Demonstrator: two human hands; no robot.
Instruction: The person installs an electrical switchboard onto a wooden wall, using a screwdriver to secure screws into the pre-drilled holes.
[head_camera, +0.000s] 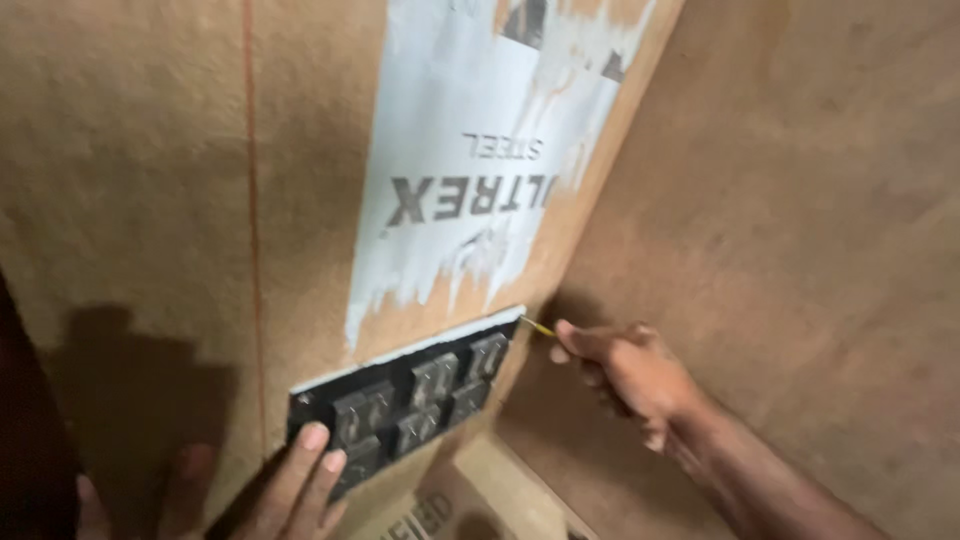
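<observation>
We see our left hand (300, 480) and right hand (630, 372) bare, no gloves, rings or sleeves showing.

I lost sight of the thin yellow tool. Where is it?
In the head view, right of centre: the thin yellow tool pokes from the right hand, its tip at the black switch plate's upper right corner.
</observation>
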